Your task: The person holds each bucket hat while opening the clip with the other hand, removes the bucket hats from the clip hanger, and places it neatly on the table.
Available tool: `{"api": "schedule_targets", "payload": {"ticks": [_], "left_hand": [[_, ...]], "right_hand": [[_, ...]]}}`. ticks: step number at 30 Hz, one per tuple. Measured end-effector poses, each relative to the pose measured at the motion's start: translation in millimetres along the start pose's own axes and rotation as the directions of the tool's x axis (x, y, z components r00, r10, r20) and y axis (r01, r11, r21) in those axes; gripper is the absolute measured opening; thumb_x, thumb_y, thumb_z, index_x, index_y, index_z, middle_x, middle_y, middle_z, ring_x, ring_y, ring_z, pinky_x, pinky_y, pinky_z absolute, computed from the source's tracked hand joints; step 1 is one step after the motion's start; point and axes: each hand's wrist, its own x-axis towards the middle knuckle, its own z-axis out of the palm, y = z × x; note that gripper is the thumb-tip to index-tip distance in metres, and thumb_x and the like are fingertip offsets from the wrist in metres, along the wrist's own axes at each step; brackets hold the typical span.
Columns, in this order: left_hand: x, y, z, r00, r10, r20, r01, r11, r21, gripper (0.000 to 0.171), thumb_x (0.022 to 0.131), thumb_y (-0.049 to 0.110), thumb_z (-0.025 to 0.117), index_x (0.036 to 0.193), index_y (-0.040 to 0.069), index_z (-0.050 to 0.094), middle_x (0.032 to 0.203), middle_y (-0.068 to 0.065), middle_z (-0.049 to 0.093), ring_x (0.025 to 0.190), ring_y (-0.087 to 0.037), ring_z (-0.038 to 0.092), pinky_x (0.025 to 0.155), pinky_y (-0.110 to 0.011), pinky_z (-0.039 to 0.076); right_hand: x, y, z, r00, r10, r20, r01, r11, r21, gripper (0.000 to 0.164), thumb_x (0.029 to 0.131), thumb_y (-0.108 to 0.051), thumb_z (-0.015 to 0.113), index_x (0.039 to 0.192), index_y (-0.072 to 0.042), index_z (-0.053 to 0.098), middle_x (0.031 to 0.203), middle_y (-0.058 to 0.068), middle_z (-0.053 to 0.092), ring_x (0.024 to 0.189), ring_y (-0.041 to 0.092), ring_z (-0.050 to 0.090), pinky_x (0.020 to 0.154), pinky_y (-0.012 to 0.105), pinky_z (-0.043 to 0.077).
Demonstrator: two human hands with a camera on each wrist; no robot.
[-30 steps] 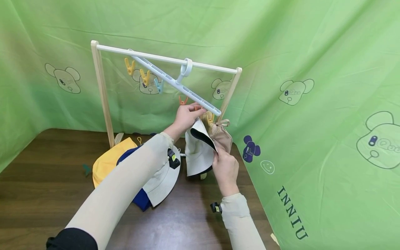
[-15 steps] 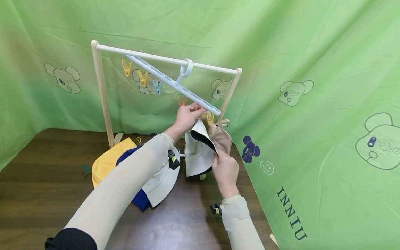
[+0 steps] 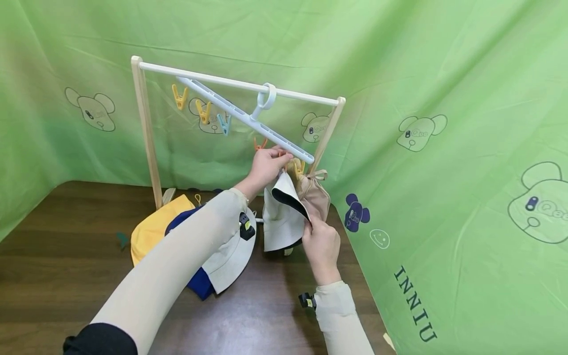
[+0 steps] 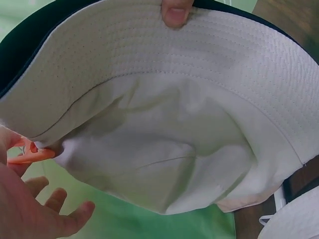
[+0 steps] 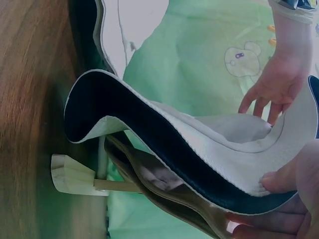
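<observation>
A white bucket hat (image 3: 284, 224) with a dark lining hangs under the right half of a pale blue clip hanger (image 3: 235, 111). My left hand (image 3: 264, 166) pinches an orange clothespin (image 4: 31, 156) at the edge of the hat's crown, its other fingers spread. Lower down, my right hand (image 3: 322, 246) grips the brim, thumb on the white side and fingers on the dark side. Close behind the hat hangs a beige cloth item (image 3: 316, 197) with a tied cord, by a yellow clothespin (image 3: 299, 167). The hat's far side is hidden.
The hanger hooks over the white rail of a wooden rack (image 3: 148, 133). Yellow, blue and orange clothespins dangle from its left part. On the table (image 3: 49, 266) lie a yellow cloth item (image 3: 153, 229), a blue one (image 3: 201, 285) and another white hat (image 3: 232, 261). A green curtain surrounds the table.
The hanger's left end has swung slightly, and its clothespins have shifted a little left. Both hands keep their hold on the clothespin and brim, almost still.
</observation>
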Motion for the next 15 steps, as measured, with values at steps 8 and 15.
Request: {"api": "schedule_targets", "payload": {"ticks": [8, 15], "left_hand": [[0.3, 1.3, 11.3, 0.999, -0.037, 0.018, 0.038, 0.999, -0.002, 0.033, 0.097, 0.022, 0.073, 0.076, -0.004, 0.073, 0.141, -0.005, 0.065, 0.136, -0.011, 0.054, 0.102, -0.028, 0.049], [-3.3, 1.4, 17.5, 1.0, -0.026, 0.018, 0.026, 1.0, 0.007, 0.036, 0.097, 0.021, 0.073, 0.071, -0.004, 0.071, 0.142, -0.008, 0.063, 0.138, -0.013, 0.054, 0.097, -0.028, 0.051]], "right_hand": [[-4, 7, -8, 1.0, 0.001, -0.003, -0.001, 1.0, 0.004, 0.017, 0.088, -0.009, 0.076, 0.074, -0.009, 0.066, 0.065, 0.013, 0.069, 0.05, 0.041, 0.062, 0.044, 0.053, 0.043], [-7, 15, -13, 1.0, -0.009, 0.004, 0.009, 1.0, 0.018, 0.025, 0.087, -0.007, 0.074, 0.068, -0.012, 0.059, 0.059, 0.008, 0.064, 0.046, 0.037, 0.057, 0.043, 0.049, 0.041]]}}
